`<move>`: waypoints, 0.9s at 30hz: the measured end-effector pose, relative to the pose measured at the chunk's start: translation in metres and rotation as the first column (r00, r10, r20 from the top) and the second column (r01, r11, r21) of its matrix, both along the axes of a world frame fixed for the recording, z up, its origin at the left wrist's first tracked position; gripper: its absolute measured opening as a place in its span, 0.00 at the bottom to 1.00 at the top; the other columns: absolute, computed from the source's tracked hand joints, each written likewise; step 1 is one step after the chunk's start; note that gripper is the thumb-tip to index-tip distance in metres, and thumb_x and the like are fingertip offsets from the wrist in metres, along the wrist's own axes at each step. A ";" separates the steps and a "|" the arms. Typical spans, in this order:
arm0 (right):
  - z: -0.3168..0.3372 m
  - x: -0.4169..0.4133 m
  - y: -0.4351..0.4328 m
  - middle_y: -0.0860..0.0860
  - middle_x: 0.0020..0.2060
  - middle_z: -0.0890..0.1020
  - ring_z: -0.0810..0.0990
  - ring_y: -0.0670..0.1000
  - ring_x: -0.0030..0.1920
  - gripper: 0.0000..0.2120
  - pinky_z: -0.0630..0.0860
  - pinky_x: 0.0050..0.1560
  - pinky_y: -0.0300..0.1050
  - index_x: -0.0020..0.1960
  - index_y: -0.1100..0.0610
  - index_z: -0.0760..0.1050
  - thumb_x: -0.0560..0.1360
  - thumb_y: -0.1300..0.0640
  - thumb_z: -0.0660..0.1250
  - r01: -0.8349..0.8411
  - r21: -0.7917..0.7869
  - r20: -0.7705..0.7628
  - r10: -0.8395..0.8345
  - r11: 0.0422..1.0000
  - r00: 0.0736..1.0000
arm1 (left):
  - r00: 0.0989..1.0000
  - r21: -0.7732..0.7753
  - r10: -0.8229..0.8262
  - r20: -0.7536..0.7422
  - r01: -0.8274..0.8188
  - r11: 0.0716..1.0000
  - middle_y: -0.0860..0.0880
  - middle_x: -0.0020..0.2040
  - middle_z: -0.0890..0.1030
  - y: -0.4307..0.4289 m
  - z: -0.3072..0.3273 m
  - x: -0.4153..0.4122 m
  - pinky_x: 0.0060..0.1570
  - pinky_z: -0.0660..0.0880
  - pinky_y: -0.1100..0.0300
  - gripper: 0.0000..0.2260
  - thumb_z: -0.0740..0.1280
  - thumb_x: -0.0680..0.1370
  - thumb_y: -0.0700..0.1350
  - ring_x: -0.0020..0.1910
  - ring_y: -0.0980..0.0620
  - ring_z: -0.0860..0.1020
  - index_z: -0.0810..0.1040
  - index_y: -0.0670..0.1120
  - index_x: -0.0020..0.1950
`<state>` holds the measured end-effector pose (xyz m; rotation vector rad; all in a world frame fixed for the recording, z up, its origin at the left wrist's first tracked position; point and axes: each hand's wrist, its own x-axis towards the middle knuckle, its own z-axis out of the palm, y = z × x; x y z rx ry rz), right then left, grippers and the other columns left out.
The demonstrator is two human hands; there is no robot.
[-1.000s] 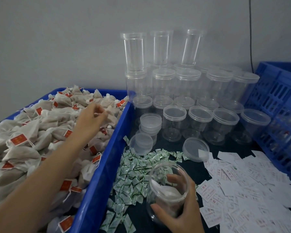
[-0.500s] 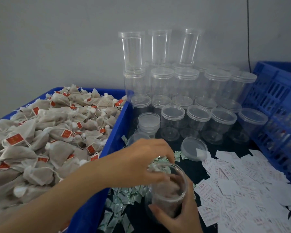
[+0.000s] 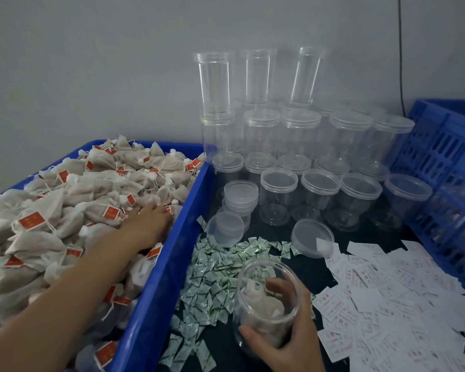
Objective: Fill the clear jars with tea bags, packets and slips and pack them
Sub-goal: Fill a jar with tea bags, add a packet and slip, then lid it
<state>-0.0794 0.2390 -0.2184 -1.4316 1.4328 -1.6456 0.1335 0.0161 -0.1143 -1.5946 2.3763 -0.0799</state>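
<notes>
My right hand (image 3: 287,347) grips an open clear jar (image 3: 266,304) near the front of the dark table, thumb on its near wall, fingers round the far side. A couple of tea bags lie inside it. My left hand (image 3: 148,221) reaches into the blue bin (image 3: 167,264) and rests palm down on the heap of tea bags (image 3: 65,200) with red tags, fingers stretched among them. A pile of small green packets (image 3: 220,272) lies left of the jar. White printed slips (image 3: 387,291) spread to its right.
Two loose lids (image 3: 226,229) (image 3: 312,237) and a stack of lids (image 3: 240,194) sit behind the packets. Several capped empty jars (image 3: 320,189) stand in rows behind, with tall ones (image 3: 216,81) stacked against the wall. A blue slatted crate (image 3: 446,170) stands at the right.
My left hand dropped a tea bag into the jar half a second ago, then swung back left into the bin. The right hand kept its hold on the jar.
</notes>
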 end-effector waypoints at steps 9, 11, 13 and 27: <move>0.000 -0.001 0.000 0.45 0.60 0.80 0.80 0.46 0.61 0.49 0.76 0.56 0.32 0.74 0.44 0.65 0.58 0.35 0.81 0.015 0.007 -0.017 -0.014 1.000 1.000 | 0.988 -0.233 0.037 -0.149 -0.071 0.970 0.52 0.51 0.76 -0.002 0.005 -0.004 0.65 0.60 0.47 0.04 0.64 0.78 0.48 0.62 0.49 0.69 0.74 0.53 0.43; -0.001 -0.002 0.000 0.45 0.60 0.80 0.80 0.46 0.61 0.49 0.77 0.56 0.33 0.74 0.44 0.64 0.59 0.36 0.81 0.011 0.006 -0.012 -0.011 1.000 1.000 | 0.960 -0.246 0.087 -0.265 -0.154 0.957 0.52 0.53 0.76 -0.004 0.008 -0.004 0.66 0.58 0.45 0.06 0.65 0.77 0.48 0.63 0.48 0.68 0.73 0.53 0.41; 0.000 -0.001 0.000 0.45 0.60 0.80 0.80 0.46 0.60 0.49 0.77 0.55 0.33 0.74 0.43 0.64 0.58 0.36 0.81 0.007 0.004 -0.006 -0.007 1.000 1.000 | 0.849 -0.226 0.120 -0.515 -0.269 0.936 0.51 0.50 0.75 -0.003 0.014 -0.004 0.65 0.59 0.44 0.06 0.65 0.77 0.47 0.61 0.46 0.69 0.74 0.51 0.40; 0.002 0.000 0.000 0.44 0.60 0.80 0.80 0.46 0.60 0.48 0.76 0.56 0.32 0.73 0.42 0.65 0.59 0.36 0.81 0.015 -0.007 -0.019 -0.015 1.000 1.000 | 0.056 0.192 0.184 -0.981 0.247 0.950 0.50 0.42 0.83 0.072 0.090 -0.038 0.35 0.79 0.61 0.02 0.66 0.74 0.42 0.41 0.51 0.82 0.77 0.44 0.44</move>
